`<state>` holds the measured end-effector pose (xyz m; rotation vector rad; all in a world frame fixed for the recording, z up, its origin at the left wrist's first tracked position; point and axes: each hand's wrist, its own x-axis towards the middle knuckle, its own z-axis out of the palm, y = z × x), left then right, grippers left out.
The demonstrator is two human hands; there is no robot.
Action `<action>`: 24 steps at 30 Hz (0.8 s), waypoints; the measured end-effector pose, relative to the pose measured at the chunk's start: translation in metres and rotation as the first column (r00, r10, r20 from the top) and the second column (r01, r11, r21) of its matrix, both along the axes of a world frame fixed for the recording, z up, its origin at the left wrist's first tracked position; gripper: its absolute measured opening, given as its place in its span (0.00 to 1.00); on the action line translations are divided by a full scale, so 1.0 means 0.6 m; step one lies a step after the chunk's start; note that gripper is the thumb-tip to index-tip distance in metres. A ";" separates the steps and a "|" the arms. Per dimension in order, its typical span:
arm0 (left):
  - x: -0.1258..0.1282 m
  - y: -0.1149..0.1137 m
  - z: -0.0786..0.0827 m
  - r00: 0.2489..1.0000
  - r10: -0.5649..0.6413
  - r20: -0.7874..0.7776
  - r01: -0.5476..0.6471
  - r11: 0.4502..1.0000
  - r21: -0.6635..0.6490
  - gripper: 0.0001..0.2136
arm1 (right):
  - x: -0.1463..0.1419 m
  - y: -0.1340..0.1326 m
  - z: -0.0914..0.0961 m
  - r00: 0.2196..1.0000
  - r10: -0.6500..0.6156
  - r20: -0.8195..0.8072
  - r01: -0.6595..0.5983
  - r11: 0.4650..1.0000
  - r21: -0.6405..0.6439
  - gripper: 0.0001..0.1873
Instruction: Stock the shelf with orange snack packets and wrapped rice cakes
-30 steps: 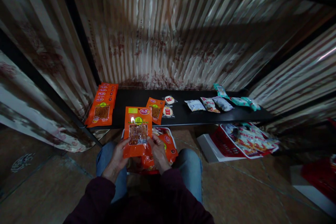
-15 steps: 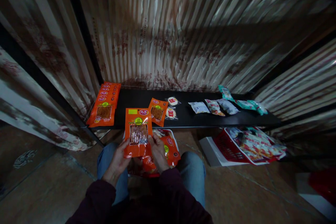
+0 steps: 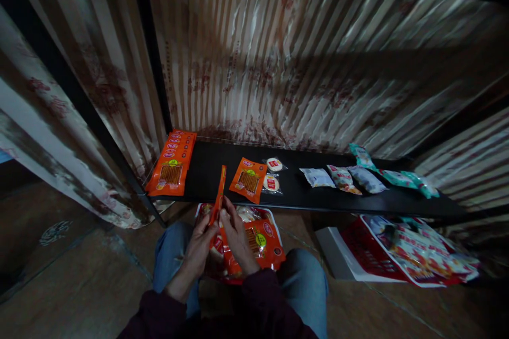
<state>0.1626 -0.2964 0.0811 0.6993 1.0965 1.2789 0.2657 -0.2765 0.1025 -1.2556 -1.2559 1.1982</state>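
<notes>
Between my two hands an orange snack packet (image 3: 218, 196) stands upright, turned edge-on to me. My left hand (image 3: 201, 241) grips its lower left side, and my right hand (image 3: 234, 230) has its fingers closed on the right side. Below them, a basket with a white rim (image 3: 274, 218) sits between my knees, holding more orange packets (image 3: 268, 246) and some clear-wrapped items. On the black shelf ahead lie a single orange packet (image 3: 248, 180) and, at the left end, an overlapping row of orange packets (image 3: 170, 169).
Two round clear-wrapped snacks (image 3: 272, 184) lie mid-shelf (image 3: 294, 198). Farther right are white packets (image 3: 318, 177) and green ones (image 3: 400, 179). A red basket (image 3: 369, 249) full of packets leans on a white box (image 3: 338, 254) at the right. Black posts (image 3: 149, 42) frame the shelf.
The held orange packet has turned from facing me to edge-on. My right hand has come round closer to my left. The view has shifted, so the shelf appears lower and farther right.
</notes>
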 end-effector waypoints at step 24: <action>-0.076 0.067 -0.031 0.950 0.220 -0.222 -0.231 0.973 -0.023 0.24 | -0.042 0.054 -0.061 0.951 -0.159 -0.266 0.118 0.980 -0.162 0.23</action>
